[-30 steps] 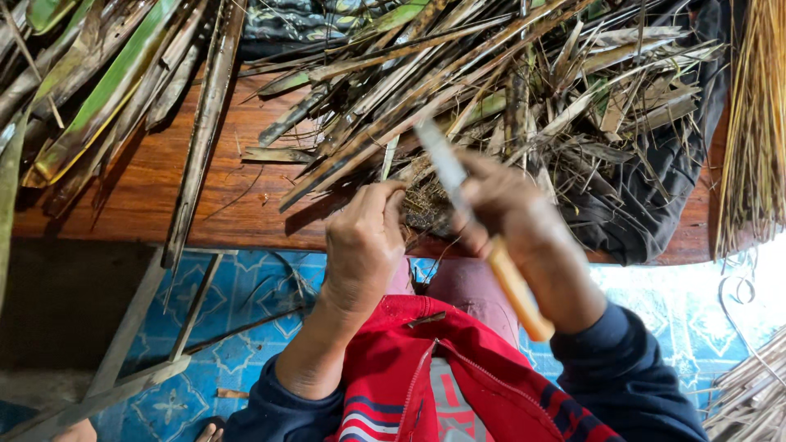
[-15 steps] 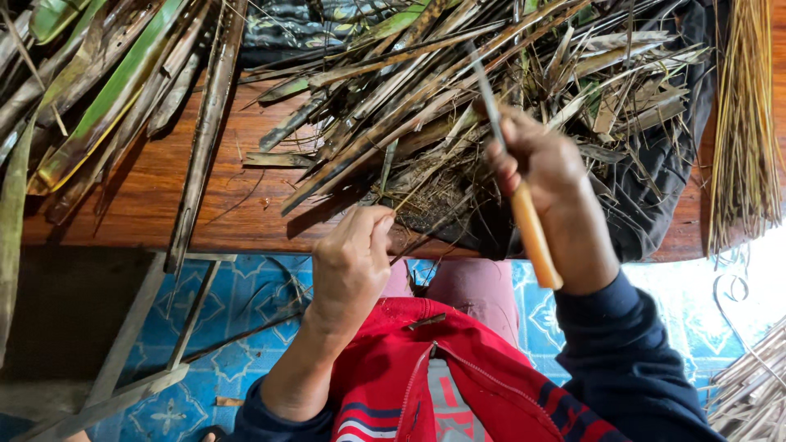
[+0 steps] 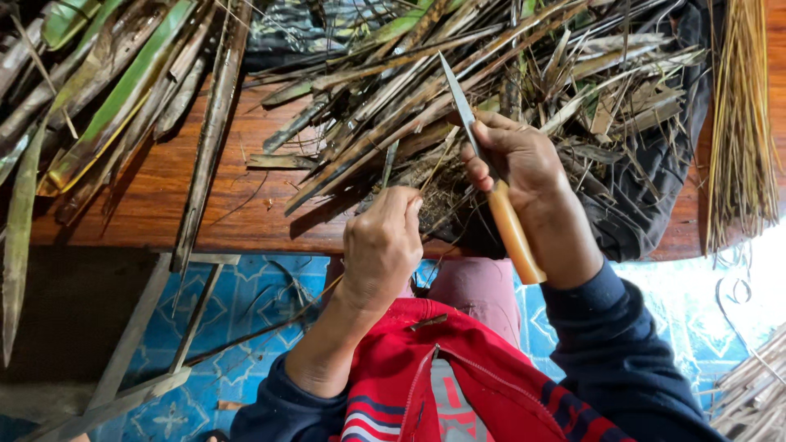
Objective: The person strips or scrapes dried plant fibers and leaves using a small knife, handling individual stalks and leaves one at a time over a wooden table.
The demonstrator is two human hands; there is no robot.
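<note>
Hands work close together over the desk edge: the right hand is wrapped tight round a knife, its yellow handle running down to 5 o'clock and the blade aimed up to 11 o'clock, away from the body. Left hand, just at 8 o'clock of the right, pinches a thin leaf strip, apparently to keep it taut near the blade. Stripped leaves pile up at 12 o'clock, within reach, and a bundle of fine ribs lies apart at 2 o'clock.

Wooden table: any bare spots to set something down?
One bare patch of the wooden table, between the green leaf bundle and the dry strip pile. The right end is crowded: pile, dark cloth, straw bundle.
</note>
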